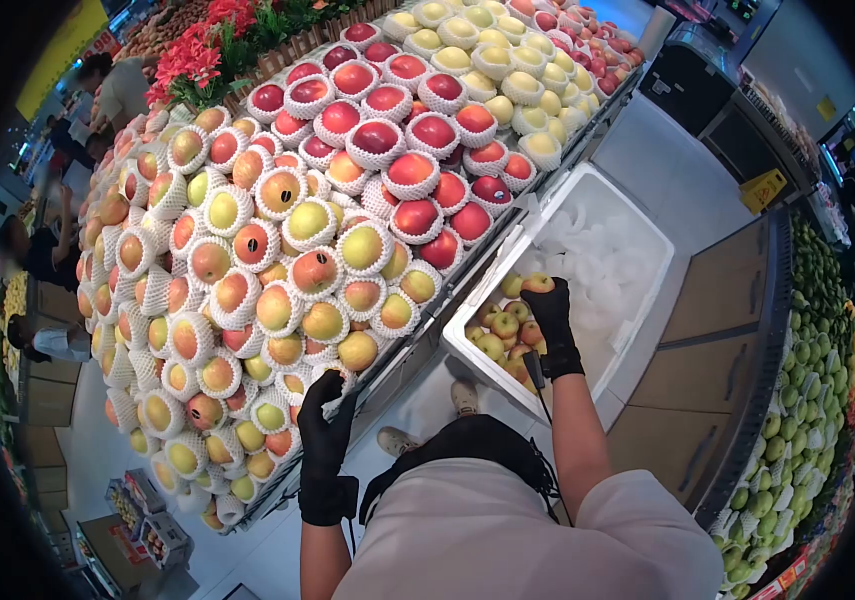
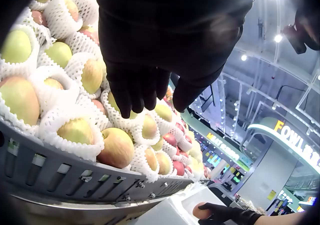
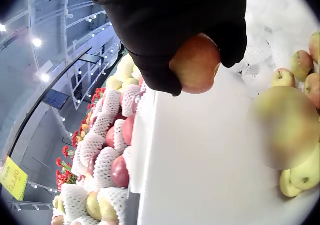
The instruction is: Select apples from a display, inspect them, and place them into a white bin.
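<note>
The right hand (image 1: 554, 318), in a black glove, grips a red-yellow apple (image 1: 538, 283) above the white foam box (image 1: 632, 377); the right wrist view shows the same apple (image 3: 196, 64) between thumb and fingers. Bare apples (image 1: 504, 326) lie in the box's near-left part. The left hand (image 1: 325, 430), also gloved in black, is at the edge of the sloped fruit display, fingers apart. In the left wrist view that hand (image 2: 165, 40) hangs over apples in white foam nets, with a bare apple (image 2: 116, 148) at the rim below. Nothing shows in its grasp.
White foam nets (image 1: 588, 250) fill the box's far part. A grey slatted rim (image 2: 55, 170) edges the display. Red apples (image 1: 413, 170) and yellow fruit (image 1: 493, 60) sit farther up it. Green fruit (image 1: 798, 390) stands on a shelf at the right, and a yellow floor sign (image 1: 764, 189) behind.
</note>
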`<state>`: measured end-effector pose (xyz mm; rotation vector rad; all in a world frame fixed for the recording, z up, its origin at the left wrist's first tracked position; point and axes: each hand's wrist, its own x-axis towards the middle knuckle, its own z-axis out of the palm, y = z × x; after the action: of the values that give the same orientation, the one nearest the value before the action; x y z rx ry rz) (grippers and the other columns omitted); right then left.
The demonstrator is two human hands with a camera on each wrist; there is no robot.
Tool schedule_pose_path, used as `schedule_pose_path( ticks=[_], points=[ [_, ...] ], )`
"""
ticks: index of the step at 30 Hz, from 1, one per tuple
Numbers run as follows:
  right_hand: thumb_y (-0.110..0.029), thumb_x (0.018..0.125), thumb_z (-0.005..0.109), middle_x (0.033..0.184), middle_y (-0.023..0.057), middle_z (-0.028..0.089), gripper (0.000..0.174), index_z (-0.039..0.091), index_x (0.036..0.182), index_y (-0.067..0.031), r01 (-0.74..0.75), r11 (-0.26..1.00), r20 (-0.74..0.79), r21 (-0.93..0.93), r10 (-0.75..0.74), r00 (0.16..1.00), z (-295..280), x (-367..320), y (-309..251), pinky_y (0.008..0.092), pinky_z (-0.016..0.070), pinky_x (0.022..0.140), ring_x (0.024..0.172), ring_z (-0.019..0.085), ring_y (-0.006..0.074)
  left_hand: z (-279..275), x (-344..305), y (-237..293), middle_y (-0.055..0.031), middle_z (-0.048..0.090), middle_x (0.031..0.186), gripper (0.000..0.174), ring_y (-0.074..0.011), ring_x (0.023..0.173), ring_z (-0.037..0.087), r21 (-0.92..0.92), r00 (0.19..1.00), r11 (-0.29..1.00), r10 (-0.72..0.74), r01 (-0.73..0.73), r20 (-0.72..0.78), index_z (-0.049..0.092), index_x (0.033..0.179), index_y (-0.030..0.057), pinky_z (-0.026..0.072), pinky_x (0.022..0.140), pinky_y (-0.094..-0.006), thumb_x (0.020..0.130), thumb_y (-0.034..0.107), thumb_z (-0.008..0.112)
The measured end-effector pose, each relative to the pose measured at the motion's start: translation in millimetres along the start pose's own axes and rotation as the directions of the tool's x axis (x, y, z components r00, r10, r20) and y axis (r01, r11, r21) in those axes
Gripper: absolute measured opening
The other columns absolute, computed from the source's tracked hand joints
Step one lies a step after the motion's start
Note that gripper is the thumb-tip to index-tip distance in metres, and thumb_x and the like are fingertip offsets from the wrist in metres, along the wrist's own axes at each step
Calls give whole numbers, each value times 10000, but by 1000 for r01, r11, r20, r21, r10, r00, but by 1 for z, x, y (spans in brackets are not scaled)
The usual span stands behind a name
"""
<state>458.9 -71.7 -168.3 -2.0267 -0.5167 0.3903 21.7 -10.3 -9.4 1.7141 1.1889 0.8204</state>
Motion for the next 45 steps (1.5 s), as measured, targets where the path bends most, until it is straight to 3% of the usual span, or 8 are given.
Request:
schedule_pose_path(
  ticks=[10,20,23,27,29,34,37,45],
  points=[
    [-234,679,854,1074,130,626,629,529,1165,1,152,960,145,235,-189,971,-18,-57,-136,353,507,878,997,623,240,-19,5,0,-120,654,1118,428,-205,1059,610,-59,999,998,37,-37,-7,581,1237,-15,479,937,-345,846,66,735],
    [-141,694,846,1186,96,577,713,474,1292,-22,311,860,364,405,-463,808,32,-124,-228,332,487,927,1083,575,189,-48,26,9,-101,656,1128,415,-186,1076,603,-60,991,994,87,-93,-104,586,1245,-6,469,955,-335,862,73,724],
    [-158,678,861,1189,114,591,753,475,1310,-22,318,852,440,416,-494,750,48,-140,-240,346,484,937,1105,585,189,-58,31,16,-107,658,1142,396,-191,1089,603,-61,987,990,119,-126,-103,593,1236,-1,466,963,-339,871,87,719],
    [-194,683,871,1214,146,573,770,471,1315,-9,528,786,453,322,-618,643,57,-168,-273,373,477,958,1127,583,252,-61,36,30,-109,660,1149,398,-190,1083,608,-84,977,977,188,-196,-100,594,1241,6,468,963,-342,869,79,717],
    [-184,696,864,1211,152,569,758,463,1315,-11,477,772,500,421,-636,588,61,-179,-286,384,476,959,1134,579,271,-61,37,42,-112,660,1148,405,-190,1085,609,-102,967,963,242,-250,-80,594,1243,5,468,964,-343,866,81,721],
    [-142,687,869,1284,175,497,785,442,1336,-34,596,631,466,497,-773,431,84,-199,-300,393,435,1011,1204,515,324,-53,42,59,-146,617,1240,573,-229,1140,602,-184,951,933,300,-309,-77,490,1348,-4,479,969,-353,852,110,752],
    [-123,699,861,1312,179,492,802,425,1367,-41,658,597,426,458,-798,427,86,-205,-303,403,425,1026,1231,499,329,-56,43,62,-137,598,1267,617,-197,1132,594,-158,950,938,297,-309,-98,458,1379,-19,467,984,-353,838,62,743],
    [-108,745,838,1341,163,519,801,398,1410,-39,566,624,477,539,-780,405,73,-204,-318,375,486,977,1222,548,276,-59,44,68,-139,591,1274,627,-207,1124,598,-137,937,934,306,-330,-170,455,1382,-25,478,970,-354,833,55,746]
  ],
)
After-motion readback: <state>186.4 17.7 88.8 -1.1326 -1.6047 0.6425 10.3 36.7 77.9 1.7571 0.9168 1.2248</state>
